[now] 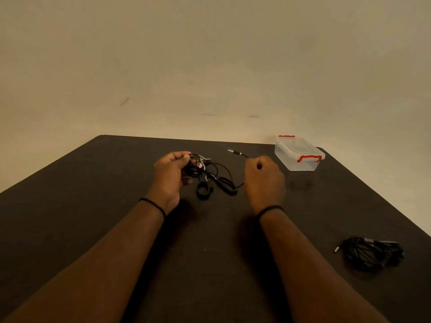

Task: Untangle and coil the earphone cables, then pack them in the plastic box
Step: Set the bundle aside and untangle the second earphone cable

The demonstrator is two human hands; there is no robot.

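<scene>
Gripping tangled cables (210,173), left hand (171,176), right hand (264,180) pinching strand, dark table (93,206), beige wall.

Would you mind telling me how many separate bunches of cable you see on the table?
2: a tangled bunch held in the left hand mid-table, and a black bundle at the near right edge. How many cables each holds is unclear.

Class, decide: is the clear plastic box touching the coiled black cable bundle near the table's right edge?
Apart. The head view shows the plastic box at the far corner and the cable bundle much nearer, with bare dark table between them.
</scene>
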